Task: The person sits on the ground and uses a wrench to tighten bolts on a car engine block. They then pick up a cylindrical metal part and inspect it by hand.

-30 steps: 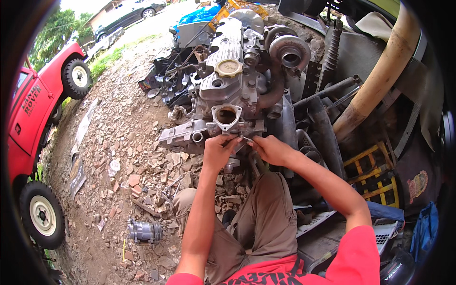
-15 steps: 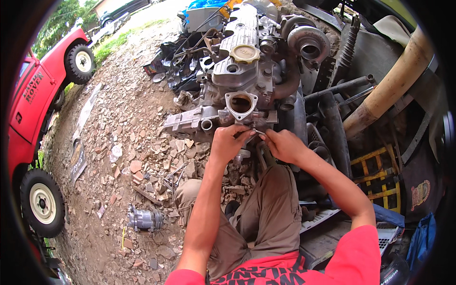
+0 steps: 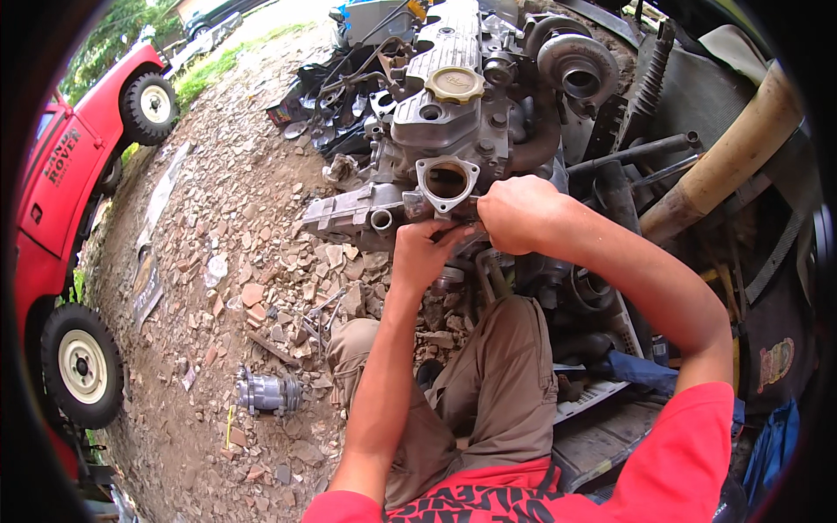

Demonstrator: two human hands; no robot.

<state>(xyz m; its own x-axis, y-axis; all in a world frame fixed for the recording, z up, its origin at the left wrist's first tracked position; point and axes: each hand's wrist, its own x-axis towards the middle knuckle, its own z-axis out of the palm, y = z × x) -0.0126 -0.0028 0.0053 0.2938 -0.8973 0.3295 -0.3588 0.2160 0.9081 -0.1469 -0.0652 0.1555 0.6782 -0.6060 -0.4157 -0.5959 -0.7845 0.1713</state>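
A grey metal engine (image 3: 417,126) stands in front of me, with a tan oil filler cap (image 3: 455,84) on its top cover. On its near face is an open three-cornered flange (image 3: 447,202) with a round hole. Just below that flange my left hand (image 3: 425,251) is closed, its thumb and fingers pinched together at the engine. My right hand (image 3: 521,214) is curled into a fist against the engine, right of the flange, knuckles up. Whatever either hand grips is hidden by the fingers.
A round turbocharger (image 3: 579,74) sits at the engine's far right. A silver pulley compressor (image 3: 268,394) lies on the rubble ground at left, near some wrenches (image 3: 321,318). A bamboo pole (image 3: 728,161) slants at right, and a red vehicle (image 3: 57,209) stands far left.
My right hand has lifted from beside the left hand to the right of the flange and closed into a fist, its elbow swinging outward. My left hand stays below the flange.
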